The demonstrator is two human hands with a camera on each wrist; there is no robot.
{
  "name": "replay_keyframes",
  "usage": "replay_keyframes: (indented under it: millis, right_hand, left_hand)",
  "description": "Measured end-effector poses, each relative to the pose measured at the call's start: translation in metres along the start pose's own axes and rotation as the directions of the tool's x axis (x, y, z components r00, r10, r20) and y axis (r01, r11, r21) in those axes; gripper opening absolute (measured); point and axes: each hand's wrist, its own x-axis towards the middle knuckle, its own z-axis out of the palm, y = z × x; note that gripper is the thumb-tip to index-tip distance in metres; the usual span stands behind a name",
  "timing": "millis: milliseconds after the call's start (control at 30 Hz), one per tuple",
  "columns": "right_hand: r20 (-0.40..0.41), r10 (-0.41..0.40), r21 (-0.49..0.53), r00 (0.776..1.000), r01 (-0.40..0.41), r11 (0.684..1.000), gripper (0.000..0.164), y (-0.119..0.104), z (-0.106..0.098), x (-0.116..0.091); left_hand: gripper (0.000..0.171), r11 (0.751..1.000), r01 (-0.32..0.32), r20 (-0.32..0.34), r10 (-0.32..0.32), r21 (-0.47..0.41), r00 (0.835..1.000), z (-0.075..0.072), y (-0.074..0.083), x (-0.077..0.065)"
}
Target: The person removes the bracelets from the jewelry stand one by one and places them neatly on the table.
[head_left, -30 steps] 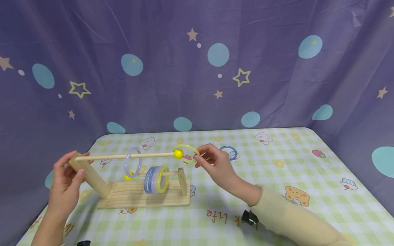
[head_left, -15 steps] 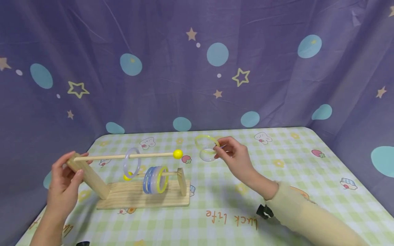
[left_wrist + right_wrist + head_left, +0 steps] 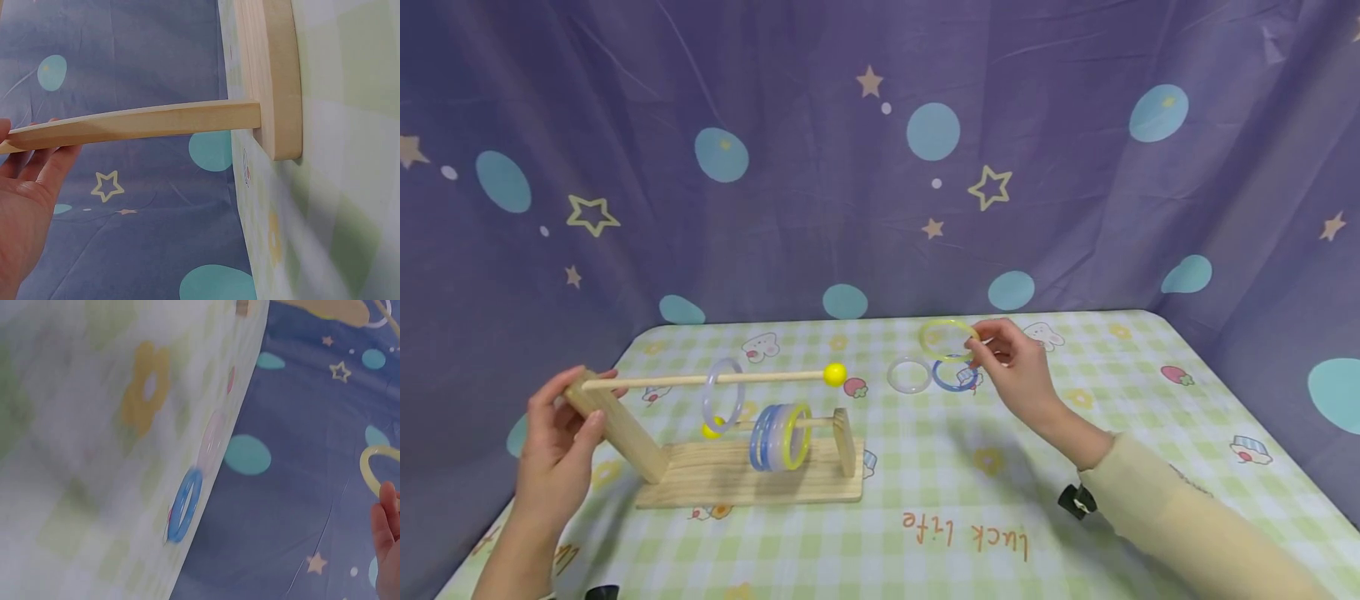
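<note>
My left hand grips the top of the tall post of a wooden ring stand; the left wrist view shows fingers round this post. A pale purple ring hangs on the upper rod, which ends in a yellow ball. Several blue, purple and yellow rings hang on the lower rod. My right hand pinches a yellow ring by its right side, above the cloth and apart from the stand. In the right wrist view this yellow ring is partly cut off.
A clear pale ring and a blue ring lie side by side on the checked tablecloth, below the held ring. Behind the table hangs a purple curtain with stars and dots.
My right hand has carried the yellow ring from beside the upper rod's ball end to the right and back, over the blue ring. My left hand has stayed on the post.
</note>
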Motion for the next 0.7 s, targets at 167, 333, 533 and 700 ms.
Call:
replay_keyframes:
  millis: [167, 333, 533, 700]
  right_hand:
    - [-0.011, -0.055, -0.078, 0.998, 0.054, 0.996, 0.014, 0.005, -0.011, 0.004]
    - [0.002, -0.082, -0.186, 0.997, 0.081, 0.979, 0.017, -0.004, -0.019, 0.009]
    - [0.0, -0.063, -0.223, 0.998, 0.062, 0.973, 0.016, 0.036, -0.033, 0.011]
    - [0.031, -0.03, -0.267, 0.999, 0.038, 0.963, 0.014, 0.053, -0.045, 0.012]
  left_hand:
    - [0.051, 1.0, -0.003, 0.004, 0.003, 0.012, 1.0, -0.001, -0.001, 0.0]
    - [0.051, 1.0, -0.021, 0.015, 0.021, 0.003, 1.0, -0.001, -0.001, 0.001]
    - [0.053, 0.987, -0.109, 0.038, 0.115, -0.12, 0.993, -0.001, -0.006, 0.003]
    - [0.056, 0.979, -0.13, 0.042, 0.138, -0.158, 0.99, -0.001, -0.008, 0.004]
